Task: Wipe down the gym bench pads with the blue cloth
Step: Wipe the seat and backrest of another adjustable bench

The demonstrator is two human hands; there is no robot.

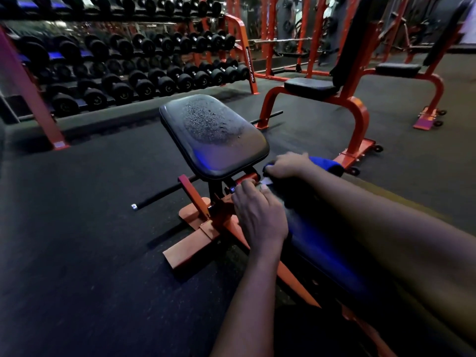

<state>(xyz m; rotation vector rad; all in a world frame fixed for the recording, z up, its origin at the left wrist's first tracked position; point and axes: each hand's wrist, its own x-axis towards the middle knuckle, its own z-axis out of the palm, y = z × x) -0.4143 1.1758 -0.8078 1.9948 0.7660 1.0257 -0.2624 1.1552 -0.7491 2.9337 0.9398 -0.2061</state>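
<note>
**Blue cloth at the long pad's end**

Blue cloth [326, 164] is bunched in your right hand [288, 166], fingers curled round it, at the far end of the long pad [322, 243]. Your left hand [258, 213] lies on that pad's left edge with its fingers bent over the rim; you cannot tell whether they pinch anything. Just beyond, the seat pad [213, 135] is tilted up and beaded with droplets. The rack [247, 51] holds rows of dumbbells [144, 81]; the lettering on its post is too blurred to read. Open floor [85, 202] lies to your left, and a second bench [310, 88] stands near on the right.
</note>
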